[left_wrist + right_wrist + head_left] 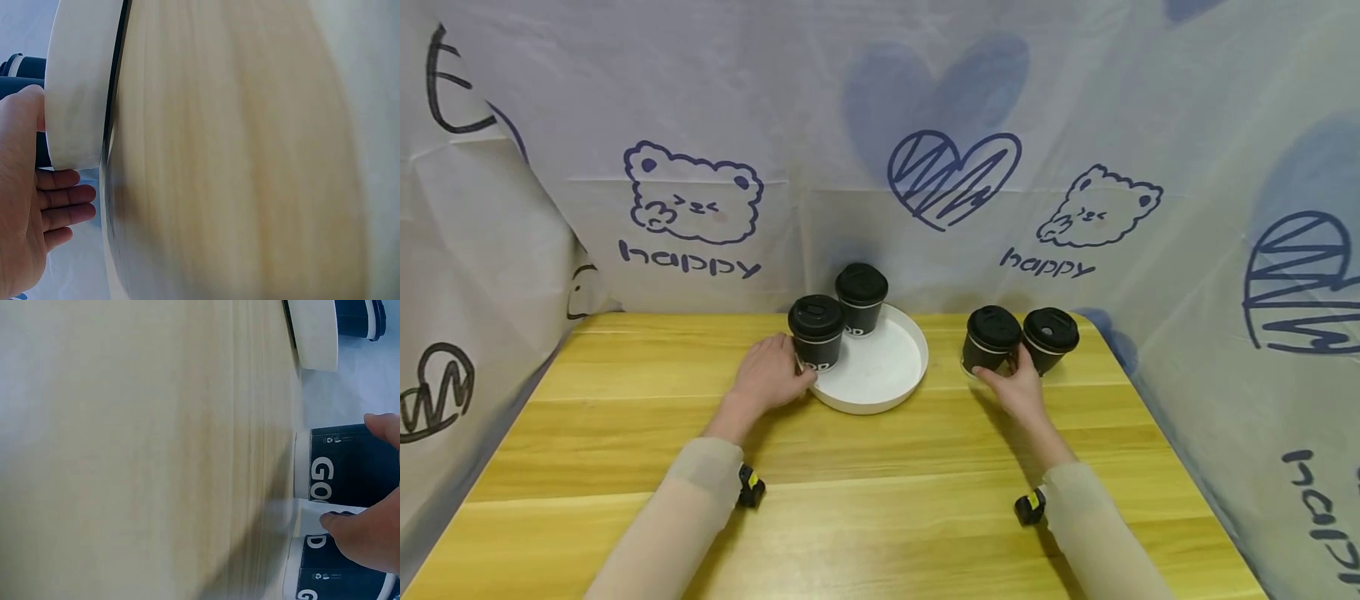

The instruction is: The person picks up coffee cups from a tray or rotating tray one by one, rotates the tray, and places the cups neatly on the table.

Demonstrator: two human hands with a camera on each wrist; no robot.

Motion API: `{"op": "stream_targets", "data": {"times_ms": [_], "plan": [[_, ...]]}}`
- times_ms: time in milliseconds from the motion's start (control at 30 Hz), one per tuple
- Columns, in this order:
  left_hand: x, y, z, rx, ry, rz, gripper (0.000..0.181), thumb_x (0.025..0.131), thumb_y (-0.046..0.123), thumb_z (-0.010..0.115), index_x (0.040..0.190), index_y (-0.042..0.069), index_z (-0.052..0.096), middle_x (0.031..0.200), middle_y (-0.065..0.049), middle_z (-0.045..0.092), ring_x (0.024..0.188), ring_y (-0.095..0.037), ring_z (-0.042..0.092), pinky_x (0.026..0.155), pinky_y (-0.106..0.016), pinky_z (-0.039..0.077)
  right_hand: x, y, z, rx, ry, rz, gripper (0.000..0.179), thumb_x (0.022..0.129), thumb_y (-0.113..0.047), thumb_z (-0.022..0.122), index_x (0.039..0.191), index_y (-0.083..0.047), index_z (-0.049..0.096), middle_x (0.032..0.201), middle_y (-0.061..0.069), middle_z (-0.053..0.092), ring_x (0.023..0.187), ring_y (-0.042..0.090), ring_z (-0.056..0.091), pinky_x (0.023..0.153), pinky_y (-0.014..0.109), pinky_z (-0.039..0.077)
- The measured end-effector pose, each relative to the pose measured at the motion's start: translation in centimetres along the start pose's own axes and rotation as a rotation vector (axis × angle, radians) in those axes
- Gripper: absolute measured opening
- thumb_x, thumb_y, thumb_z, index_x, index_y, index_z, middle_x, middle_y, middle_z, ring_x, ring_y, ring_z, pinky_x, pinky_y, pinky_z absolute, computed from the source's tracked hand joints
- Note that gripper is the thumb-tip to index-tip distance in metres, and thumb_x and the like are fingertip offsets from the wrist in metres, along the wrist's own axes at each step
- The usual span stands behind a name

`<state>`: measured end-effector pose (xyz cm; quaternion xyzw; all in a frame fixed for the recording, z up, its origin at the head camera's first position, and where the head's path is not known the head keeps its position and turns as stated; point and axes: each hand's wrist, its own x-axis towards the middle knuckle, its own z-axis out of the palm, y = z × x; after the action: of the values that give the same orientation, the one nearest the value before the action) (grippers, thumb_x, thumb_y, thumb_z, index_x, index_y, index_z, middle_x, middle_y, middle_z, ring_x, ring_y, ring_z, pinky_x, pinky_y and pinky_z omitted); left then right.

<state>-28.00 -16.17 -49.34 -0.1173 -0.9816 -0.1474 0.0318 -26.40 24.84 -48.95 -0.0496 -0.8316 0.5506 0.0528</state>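
Observation:
My left hand [771,373] is round a black lidded paper coffee cup [817,332] at the left of the round white tray [880,407]. Its thumb lies across the front of the cup, with the other fingers along the far side by the tray's rim. Another lidded cup [862,293] stands behind it on the tray. On the right, my right hand [1019,390] grips a third black cup [988,346], thumb in front and fingers reaching into the gap beside its neighbour. That neighbouring cup [1051,337] stands close to the right of the hand.
The wooden table [865,517] carries everything. Behind it hangs a pale cloth [820,117] printed with hearts and bears, and more cloth borders both sides. Small black wrist cameras [750,487] sit at the sleeves.

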Motion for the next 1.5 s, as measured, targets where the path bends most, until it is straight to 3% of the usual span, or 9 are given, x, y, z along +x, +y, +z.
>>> {"op": "stream_targets", "data": {"times_ms": [267, 533, 733, 967, 1267, 1500], "plan": [[-0.1, 0.2, 0.0, 0.000, -0.005, -0.005, 0.069, 0.092, 0.045, 0.056, 0.130, -0.012, 0.053, 0.115, -0.023, 0.057, 0.112, -0.040, 0.055, 0.108, -0.053, 0.044, -1.7, -0.2, -1.0, -0.011, -0.085, 0.027, 0.092, 0.097, -0.015, 0.070, 0.163, 0.007, 0.009, 0.167, 0.030, 0.018, 0.155, 0.044, 0.022, 0.126, 0.045, 0.024], [-0.2, 0.1, -0.1, -0.005, -0.001, -0.011, 0.071, 0.092, 0.045, 0.055, 0.133, -0.013, 0.051, 0.120, -0.024, 0.058, 0.117, -0.041, 0.055, 0.112, -0.054, 0.041, -3.5, -0.9, -1.4, -0.257, -0.227, 0.059, 0.080, 0.101, -0.028, 0.065, 0.158, 0.012, 0.026, 0.155, 0.033, 0.042, 0.143, 0.046, 0.044, 0.117, 0.051, 0.040], [-0.3, 0.0, -0.1, 0.004, 0.001, -0.018, 0.071, 0.092, 0.046, 0.056, 0.133, -0.012, 0.052, 0.121, -0.024, 0.059, 0.117, -0.040, 0.055, 0.112, -0.053, 0.042, -3.8, -2.1, -0.2, -0.265, -0.315, 0.010, 0.074, 0.104, -0.028, 0.061, 0.158, 0.010, 0.027, 0.157, 0.030, 0.041, 0.143, 0.044, 0.045, 0.115, 0.053, 0.041], [-0.4, 0.3, 0.0, -0.011, 0.003, -0.028, 0.065, 0.093, 0.046, 0.057, 0.127, -0.010, 0.055, 0.114, -0.021, 0.059, 0.109, -0.037, 0.056, 0.108, -0.052, 0.045, -2.8, -3.2, 1.3, -0.238, -0.324, -0.077, 0.067, 0.105, -0.023, 0.058, 0.158, 0.008, 0.031, 0.157, 0.028, 0.043, 0.143, 0.043, 0.046, 0.115, 0.051, 0.042], [-0.2, 0.3, 0.0, -0.025, 0.004, -0.048, 0.066, 0.094, 0.046, 0.058, 0.130, -0.010, 0.054, 0.118, -0.021, 0.059, 0.111, -0.037, 0.055, 0.108, -0.052, 0.044, -0.8, -5.1, 3.6, -0.224, -0.332, -0.126, 0.058, 0.107, -0.021, 0.054, 0.155, 0.005, 0.038, 0.155, 0.025, 0.047, 0.141, 0.041, 0.049, 0.110, 0.051, 0.047], [-0.5, 0.1, 0.1, -0.032, 0.001, -0.055, 0.066, 0.094, 0.045, 0.058, 0.130, -0.010, 0.054, 0.120, -0.022, 0.059, 0.111, -0.037, 0.055, 0.108, -0.052, 0.044, 1.3, -5.2, 6.1, -0.244, -0.291, -0.109, 0.053, 0.107, -0.015, 0.052, 0.154, 0.005, 0.041, 0.153, 0.024, 0.049, 0.138, 0.040, 0.053, 0.109, 0.049, 0.049]]}}
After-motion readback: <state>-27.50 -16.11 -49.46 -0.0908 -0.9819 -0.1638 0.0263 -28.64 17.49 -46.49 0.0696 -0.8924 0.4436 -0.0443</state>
